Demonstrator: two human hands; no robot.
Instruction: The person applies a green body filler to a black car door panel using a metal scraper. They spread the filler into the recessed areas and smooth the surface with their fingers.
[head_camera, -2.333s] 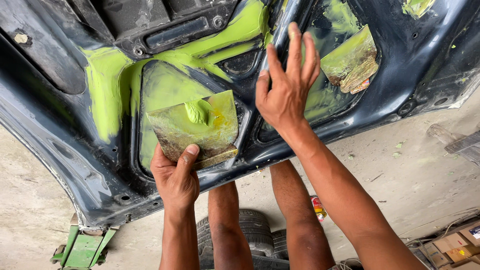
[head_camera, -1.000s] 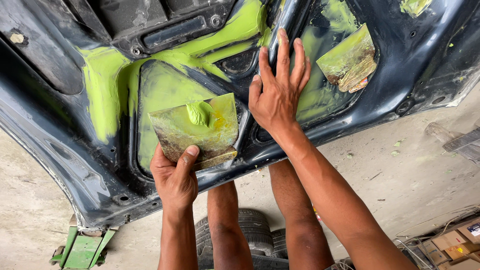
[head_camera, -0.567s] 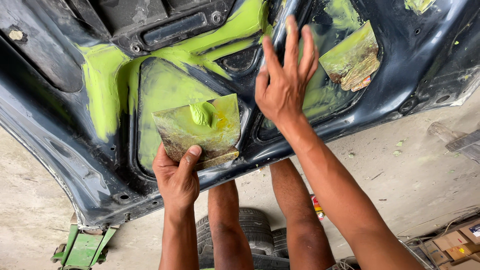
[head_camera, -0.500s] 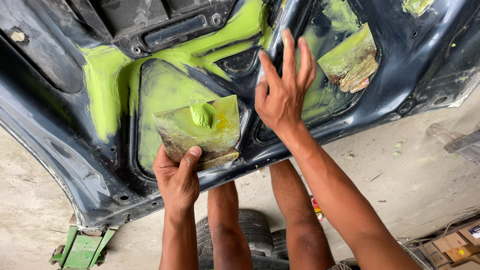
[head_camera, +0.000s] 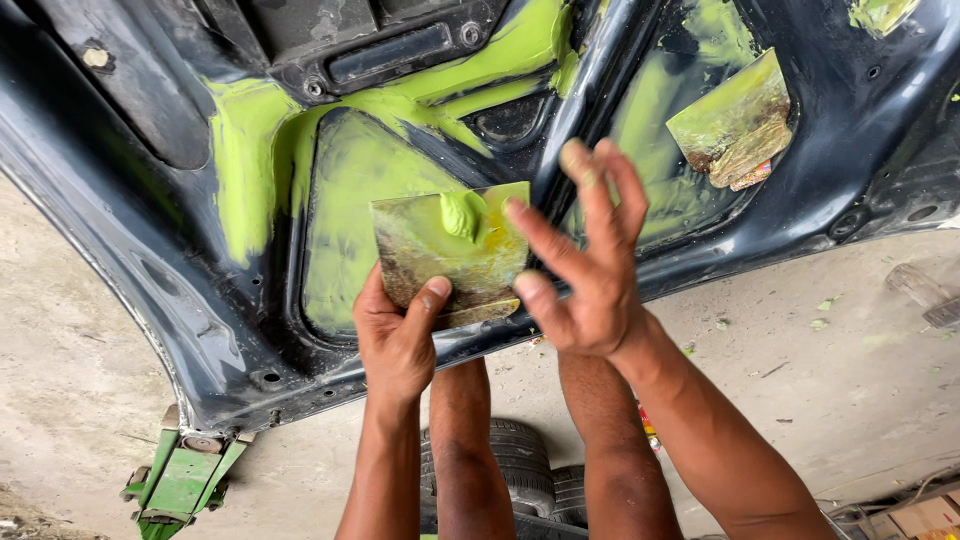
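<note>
Left hand (head_camera: 398, 345) grips the lower edge of a flat mixing board (head_camera: 450, 252) at frame centre, thumb on its face; a blob of green putty (head_camera: 461, 213) sits near the board's top edge. Right hand (head_camera: 585, 265), fingers spread, sits just right of the board, index fingertip at its right edge. Behind both, a dark car panel (head_camera: 130, 250) smeared with green filler fills the upper frame, a second smeared board (head_camera: 735, 120) resting at upper right.

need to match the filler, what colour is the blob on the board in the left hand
Bright lime green blob, on a stained board gripped by the left hand; head view.
</note>
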